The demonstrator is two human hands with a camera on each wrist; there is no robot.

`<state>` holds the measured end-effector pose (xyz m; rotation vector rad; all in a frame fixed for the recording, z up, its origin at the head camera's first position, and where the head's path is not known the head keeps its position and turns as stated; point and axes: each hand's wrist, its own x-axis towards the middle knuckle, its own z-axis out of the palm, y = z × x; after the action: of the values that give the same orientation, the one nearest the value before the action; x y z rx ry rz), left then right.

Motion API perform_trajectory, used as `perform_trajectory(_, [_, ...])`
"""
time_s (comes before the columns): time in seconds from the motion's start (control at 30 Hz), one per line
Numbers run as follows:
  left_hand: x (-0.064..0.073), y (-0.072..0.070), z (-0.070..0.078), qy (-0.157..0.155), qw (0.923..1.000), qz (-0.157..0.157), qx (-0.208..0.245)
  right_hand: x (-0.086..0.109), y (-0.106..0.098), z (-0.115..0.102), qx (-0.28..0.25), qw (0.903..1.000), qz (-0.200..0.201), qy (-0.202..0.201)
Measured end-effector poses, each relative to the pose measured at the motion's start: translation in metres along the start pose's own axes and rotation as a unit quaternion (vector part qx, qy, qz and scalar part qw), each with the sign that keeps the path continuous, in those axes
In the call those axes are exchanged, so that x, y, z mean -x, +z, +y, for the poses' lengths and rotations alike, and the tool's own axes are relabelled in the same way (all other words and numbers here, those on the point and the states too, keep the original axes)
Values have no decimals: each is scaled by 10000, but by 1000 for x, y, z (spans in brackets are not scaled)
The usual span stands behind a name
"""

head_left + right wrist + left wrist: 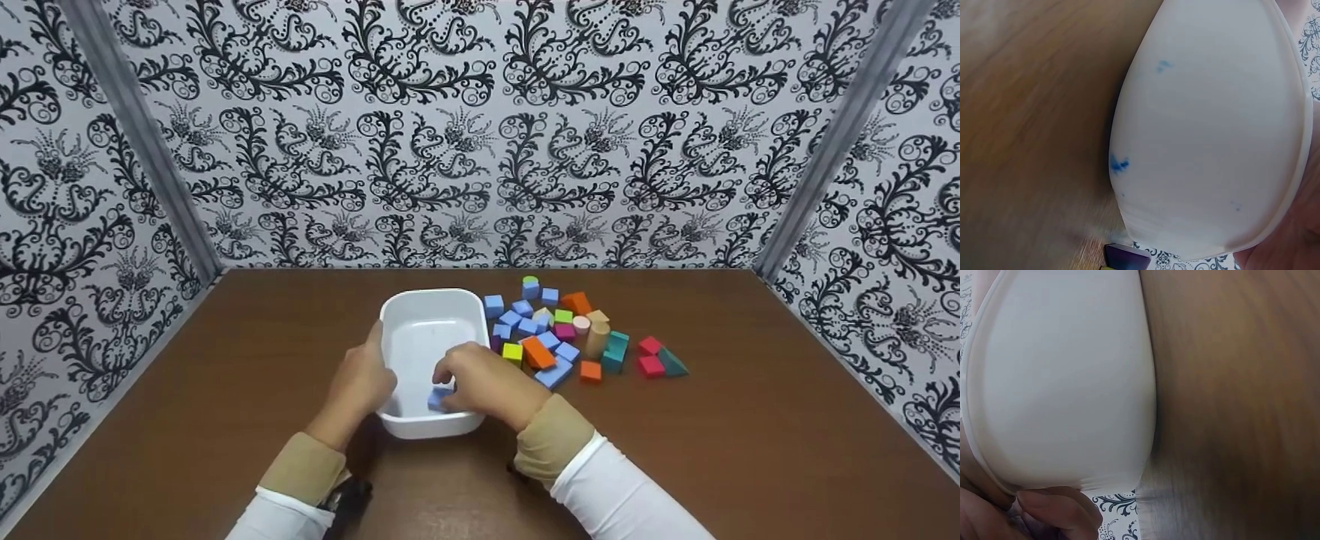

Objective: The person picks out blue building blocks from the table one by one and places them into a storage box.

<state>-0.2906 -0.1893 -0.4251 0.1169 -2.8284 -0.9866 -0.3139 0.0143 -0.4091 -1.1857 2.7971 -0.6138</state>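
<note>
A white plastic tub (pixel 435 429) stands on the table, left of a spread of coloured blocks. My left hand (pixel 361 379) grips its left rim, the thumb on the inner side. Over the front right edge reaches my right hand (pixel 491 382), pinching a blue block (pixel 436 398) low inside the tub near its front wall. Whether that block touches the bottom, I cannot tell. In the left wrist view the tub's outer wall (pixel 1067 382) fills much of the frame, with left-hand fingers (pixel 1064 509) at the rim. The right wrist view shows the wall (pixel 1207 140) with blue smudges; the pinch is hidden there.
Right of the tub lie several blue blocks (pixel 553 373), an orange block (pixel 538 352), a yellow-green cube (pixel 512 354), an upright wooden cylinder (pixel 597 340) and teal blocks (pixel 615 352). Red blocks (pixel 651 366) and a dark green triangle (pixel 673 363) sit farthest right. A patterned wall (pixel 480 187) stands behind.
</note>
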Motion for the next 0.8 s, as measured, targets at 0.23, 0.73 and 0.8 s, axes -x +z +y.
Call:
perform_trajectory(0.23, [0,1,0,40,10000,54,-13,0,0,2,32,10000,11,-48])
perform_trajectory(0.73, [2,-1,1,93,10000,-22,9,9,-49,18,-165,9850,1614,-588])
perform_trajectory(0.8, [2,-1,2,105,9999,-19,10,12,-59,28,-202,9822,1832,-353])
